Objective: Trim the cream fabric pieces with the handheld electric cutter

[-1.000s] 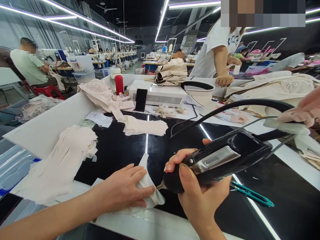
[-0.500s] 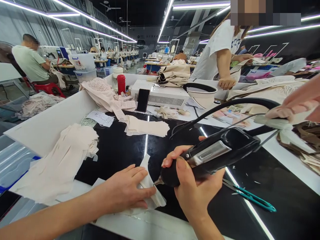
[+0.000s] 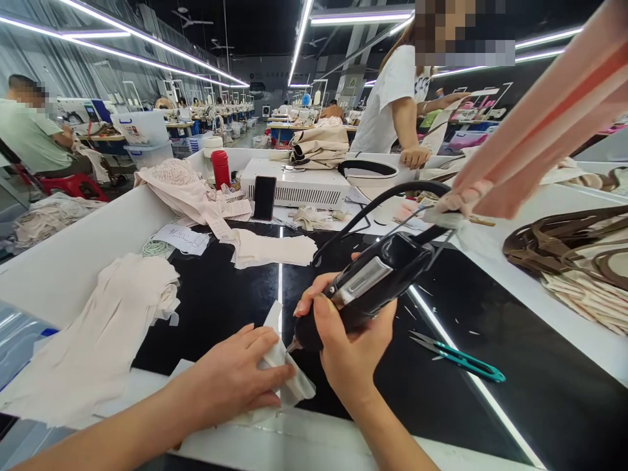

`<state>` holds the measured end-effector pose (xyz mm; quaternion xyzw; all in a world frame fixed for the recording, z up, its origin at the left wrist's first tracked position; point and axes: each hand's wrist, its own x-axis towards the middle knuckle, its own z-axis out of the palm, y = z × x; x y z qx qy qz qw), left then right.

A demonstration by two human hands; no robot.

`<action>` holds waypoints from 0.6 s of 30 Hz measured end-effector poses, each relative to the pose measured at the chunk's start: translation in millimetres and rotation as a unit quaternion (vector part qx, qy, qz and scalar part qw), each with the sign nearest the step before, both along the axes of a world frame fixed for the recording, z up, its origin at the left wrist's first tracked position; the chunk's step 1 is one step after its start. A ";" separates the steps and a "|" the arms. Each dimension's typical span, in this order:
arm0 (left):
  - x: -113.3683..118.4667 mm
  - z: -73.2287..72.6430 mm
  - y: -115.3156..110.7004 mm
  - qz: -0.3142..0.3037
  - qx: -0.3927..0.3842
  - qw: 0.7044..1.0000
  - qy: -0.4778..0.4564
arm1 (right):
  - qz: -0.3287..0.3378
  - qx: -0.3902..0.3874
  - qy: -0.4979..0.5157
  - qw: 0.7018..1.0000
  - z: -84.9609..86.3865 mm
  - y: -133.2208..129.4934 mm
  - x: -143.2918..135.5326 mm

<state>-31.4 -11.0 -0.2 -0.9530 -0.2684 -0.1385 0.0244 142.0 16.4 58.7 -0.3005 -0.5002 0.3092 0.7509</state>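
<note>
My left hand [image 3: 245, 369] holds a narrow cream fabric piece [image 3: 299, 389] down at the front edge of the black work surface [image 3: 196, 327], with its fingers bent over the cloth. In my right hand [image 3: 350, 347] is a black corded hand tool [image 3: 366, 288] with a silver lever along its body. Its slim metal tip [image 3: 293, 345] points down-left and meets the right edge of the fabric piece, close to my left fingertips. My right fingers wrap round the tool's body, the thumb on the near side. Teal thread snips [image 3: 466, 363] lie to the right.
A pale fabric pile [image 3: 108, 327] lies left, a flat fabric stack [image 3: 275, 247] ahead. Behind stand a phone [image 3: 264, 197], a red bottle [image 3: 220, 169] and a white vented box [image 3: 294, 186]. A pink cloth strip [image 3: 540, 131] is tied round the tool's cable. Another person [image 3: 392, 98] stands beyond.
The whole view has swung right, so most things sit further left. The tool is tilted more steeply; its tip stays at the fabric edge. Both hands keep their hold.
</note>
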 end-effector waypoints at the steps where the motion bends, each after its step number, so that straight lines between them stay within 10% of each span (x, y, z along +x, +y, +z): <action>1: 0.1 0.5 -0.6 0.003 0.001 1.000 -0.001 | -0.004 -0.003 -0.006 1.000 -0.3 0.0 0.1; 18: -2.2 12.3 40.5 -0.080 -0.059 0.991 -0.093 | 0.025 -0.012 -0.030 0.999 -16.4 -7.3 8.9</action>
